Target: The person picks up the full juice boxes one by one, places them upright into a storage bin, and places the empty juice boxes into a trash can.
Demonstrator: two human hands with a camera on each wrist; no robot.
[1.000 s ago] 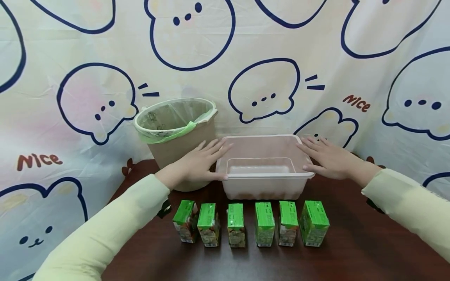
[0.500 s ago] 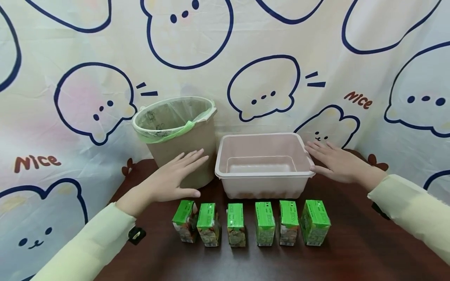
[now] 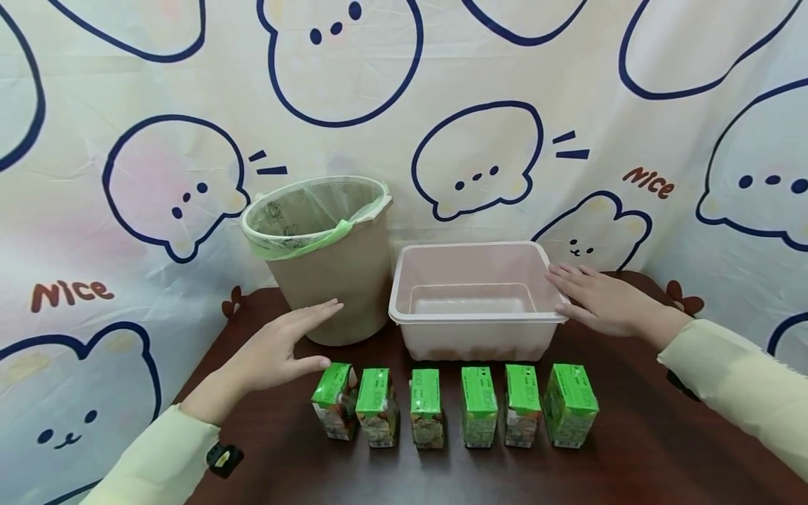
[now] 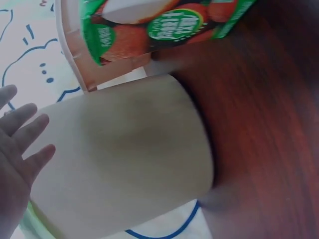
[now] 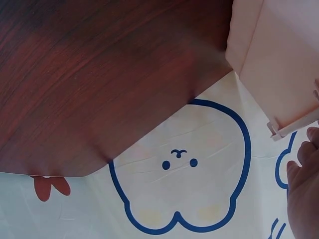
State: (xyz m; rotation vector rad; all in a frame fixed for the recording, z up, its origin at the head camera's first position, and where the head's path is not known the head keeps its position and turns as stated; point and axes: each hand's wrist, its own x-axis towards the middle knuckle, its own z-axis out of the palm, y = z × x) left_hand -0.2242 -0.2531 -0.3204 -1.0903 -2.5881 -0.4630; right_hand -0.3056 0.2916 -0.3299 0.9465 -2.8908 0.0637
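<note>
Several small drink cartons with green tops stand in a row across the table. My left hand (image 3: pixel 271 352) is beside the leftmost carton (image 3: pixel 334 401), fingers extended and thumb apart, holding nothing. In the left wrist view a carton (image 4: pixel 159 30) shows fruit pictures on its side, and my left hand (image 4: pixel 17 154) is at the edge. My right hand (image 3: pixel 606 301) lies with straight fingers at the right rim of a pale pink plastic tub (image 3: pixel 476 337); whether it touches the rim, I cannot tell. The rightmost carton (image 3: pixel 570 405) stands in front of the tub.
A beige waste bin (image 3: pixel 341 280) with a green-edged liner stands left of the tub, at the back. The dark reddish-brown table (image 3: pixel 650 435) meets a cartoon-printed cloth (image 3: pixel 353 154) behind. A wrist camera strap (image 3: pixel 224 459) is on the left sleeve.
My left hand has left the tub's left rim and moved left and toward me, down by the leftmost carton. My right hand has shifted slightly right and stays by the tub's right rim.
</note>
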